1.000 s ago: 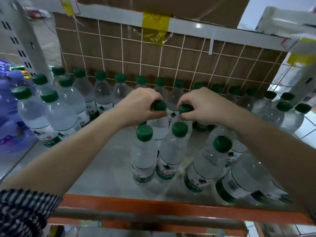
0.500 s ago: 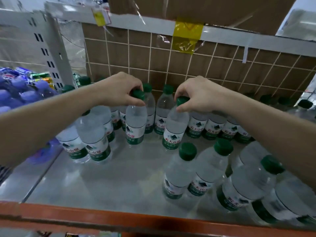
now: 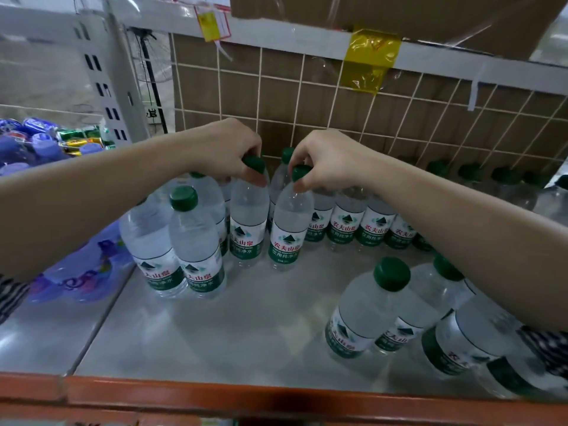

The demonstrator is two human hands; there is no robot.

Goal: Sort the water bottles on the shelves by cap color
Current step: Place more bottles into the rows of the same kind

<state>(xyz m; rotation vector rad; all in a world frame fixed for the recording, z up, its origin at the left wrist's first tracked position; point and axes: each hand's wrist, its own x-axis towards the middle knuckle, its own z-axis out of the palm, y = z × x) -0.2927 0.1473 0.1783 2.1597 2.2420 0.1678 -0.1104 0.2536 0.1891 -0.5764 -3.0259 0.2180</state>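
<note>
Pinching green caps: left hand [image 3: 227,149] grip holds the left bottle [image 3: 249,218] by its cap, and right hand [image 3: 325,162] grip holds the right bottle [image 3: 290,224] likewise. Both are upright, side by side mid-shelf [image 3: 246,330], just ahead of the back row [image 3: 347,224]. Bases seemingly down, hard to confirm.

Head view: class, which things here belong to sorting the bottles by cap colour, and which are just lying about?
Job in hand: left hand gripping the first bottle by its green cap; right hand gripping the second bottle likewise; other green-capped bottles; shelf.
Lying about: cardboard box; yellow tape; hanging tag.
</note>
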